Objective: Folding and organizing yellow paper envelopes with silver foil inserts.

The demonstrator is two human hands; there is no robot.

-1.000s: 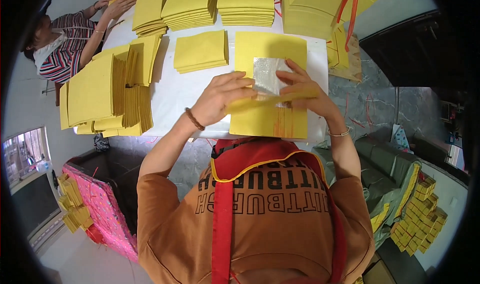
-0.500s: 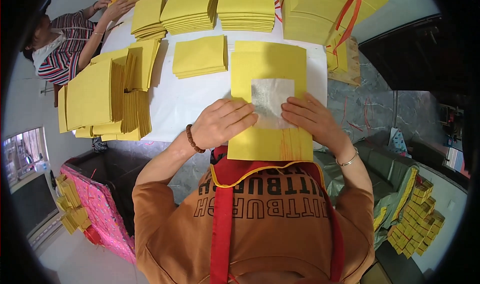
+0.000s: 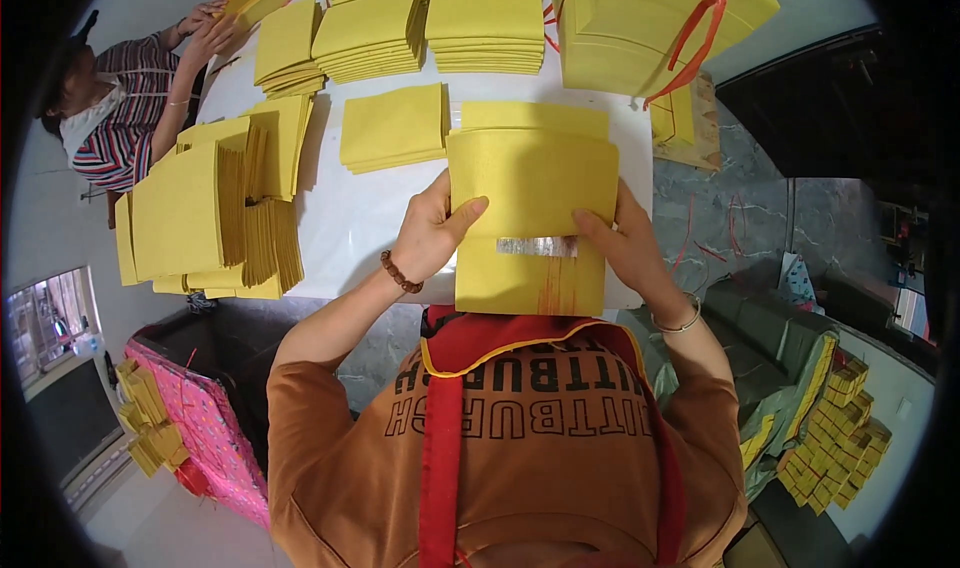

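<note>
The yellow sheet (image 3: 532, 173) looks like matt paper, the silver strip (image 3: 537, 246) shiny foil, the red apron (image 3: 480, 344) cloth.

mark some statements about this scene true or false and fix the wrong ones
1. The left hand and right hand grip the upper yellow sheet with thumbs on top. True.
2. All of the silvery patch is uncovered. False: only a strip of the silvery patch shows, below the upper yellow sheet's near edge.
3. The brown bead bracelet circles the right wrist. False: the brown bead bracelet is on the left.
4. A red ribbon hangs by the large yellow bundle. True.
5. The apron is blue. False: the apron is red with yellow edging.
</note>
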